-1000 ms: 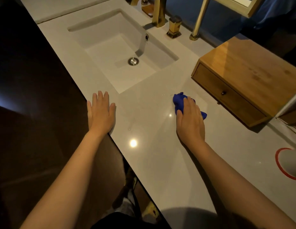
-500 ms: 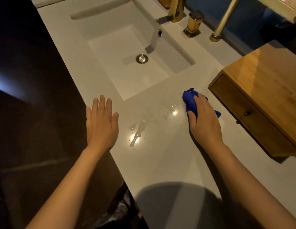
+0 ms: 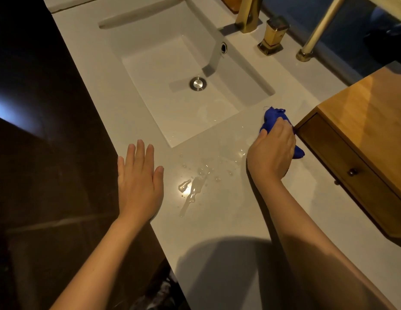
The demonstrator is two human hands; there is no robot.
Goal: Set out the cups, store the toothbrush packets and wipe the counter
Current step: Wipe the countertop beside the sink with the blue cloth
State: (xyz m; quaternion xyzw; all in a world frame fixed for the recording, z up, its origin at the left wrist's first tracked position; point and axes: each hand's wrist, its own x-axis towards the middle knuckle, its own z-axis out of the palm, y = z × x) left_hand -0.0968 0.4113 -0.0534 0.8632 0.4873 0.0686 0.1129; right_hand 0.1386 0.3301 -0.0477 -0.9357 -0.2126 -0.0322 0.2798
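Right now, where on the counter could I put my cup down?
Best is the dry stretch of counter near its front edge, between the two forearms. The puddle wets the middle. It is crowded where the right hand presses the blue cloth beside the wooden drawer box.

Blue cloth (image 3: 270, 119) bunched on pale counter (image 3: 228, 220), just beside water puddle (image 3: 193, 186).

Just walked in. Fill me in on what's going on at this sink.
A person is wiping the white counter. The right hand presses a bunched blue cloth down beside the wooden drawer box. The left hand rests flat at the counter's front edge. Water puddles between the hands are not yet wiped.
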